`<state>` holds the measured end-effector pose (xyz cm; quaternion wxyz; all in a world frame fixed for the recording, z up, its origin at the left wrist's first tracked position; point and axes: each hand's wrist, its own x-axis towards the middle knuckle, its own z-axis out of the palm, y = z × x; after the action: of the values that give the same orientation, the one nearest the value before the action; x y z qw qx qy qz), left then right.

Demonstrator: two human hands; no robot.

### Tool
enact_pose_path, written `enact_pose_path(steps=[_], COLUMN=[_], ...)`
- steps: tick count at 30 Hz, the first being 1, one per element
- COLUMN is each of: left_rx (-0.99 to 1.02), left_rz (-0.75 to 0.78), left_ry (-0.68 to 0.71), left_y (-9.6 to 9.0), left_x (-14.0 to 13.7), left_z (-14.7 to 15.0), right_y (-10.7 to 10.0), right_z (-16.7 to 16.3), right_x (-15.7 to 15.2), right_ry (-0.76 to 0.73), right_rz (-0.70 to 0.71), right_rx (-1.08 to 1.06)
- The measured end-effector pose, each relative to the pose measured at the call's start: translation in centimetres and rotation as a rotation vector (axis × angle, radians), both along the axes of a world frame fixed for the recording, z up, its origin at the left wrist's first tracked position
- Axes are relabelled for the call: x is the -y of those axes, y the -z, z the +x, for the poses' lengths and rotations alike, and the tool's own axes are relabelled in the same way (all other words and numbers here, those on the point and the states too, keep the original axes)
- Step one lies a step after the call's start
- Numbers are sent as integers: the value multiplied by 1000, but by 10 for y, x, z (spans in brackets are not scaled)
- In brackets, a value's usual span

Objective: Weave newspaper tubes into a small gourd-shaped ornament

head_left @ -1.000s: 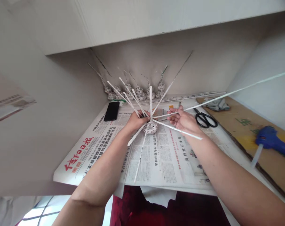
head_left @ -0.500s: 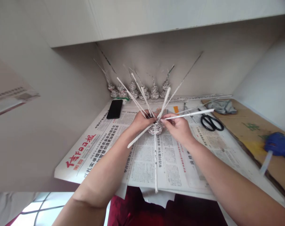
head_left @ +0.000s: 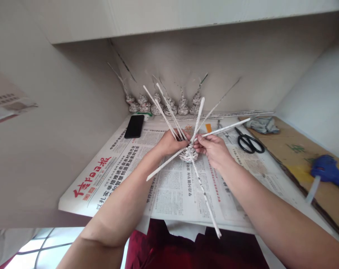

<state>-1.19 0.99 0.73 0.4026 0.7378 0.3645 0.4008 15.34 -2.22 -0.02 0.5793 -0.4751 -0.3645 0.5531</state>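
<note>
A small woven newspaper piece (head_left: 188,155) stands at the middle of the newspaper-covered table, with several rolled paper sticks fanning out from its top. My left hand (head_left: 171,143) is closed round its left side, the thumb pressing near the stick bases. On the right, my right hand (head_left: 210,147) pinches a paper stick (head_left: 231,127) close to the weave; that stick points right and slightly back. Another paper stick (head_left: 205,196) slants toward the table's front edge. A third paper stick (head_left: 164,165) points front left, below my left hand. The fingertips partly hide the top of the weave.
Several finished gourd-shaped woven pieces (head_left: 183,106) line the back wall. A black phone (head_left: 134,126) lies at left. Black-handled scissors (head_left: 250,144), a crumpled grey cloth (head_left: 263,125) and a blue glue gun (head_left: 327,172) on cardboard (head_left: 292,144) are at right. A shelf (head_left: 169,18) overhangs.
The front stick has swung from straight toward me to the right. My right-hand fingers have shifted around the right stick, which tilts up more. The woven piece has turned slightly.
</note>
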Motion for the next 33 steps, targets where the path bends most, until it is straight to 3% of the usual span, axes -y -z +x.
enact_pose_path(steps=[9, 15, 33], left_rx=[-8, -54, -89], left_rz=[-33, 2, 158], left_ry=[-15, 137, 196], left_y=[-1, -5, -8], left_x=[4, 4, 6], left_z=[2, -3, 3], right_y=[-5, -7, -2], right_z=[4, 7, 6], right_x=[2, 3, 3], right_ry=[-12, -45, -43], right_rz=[-125, -206, -129], right_rx=[-83, -145, -131])
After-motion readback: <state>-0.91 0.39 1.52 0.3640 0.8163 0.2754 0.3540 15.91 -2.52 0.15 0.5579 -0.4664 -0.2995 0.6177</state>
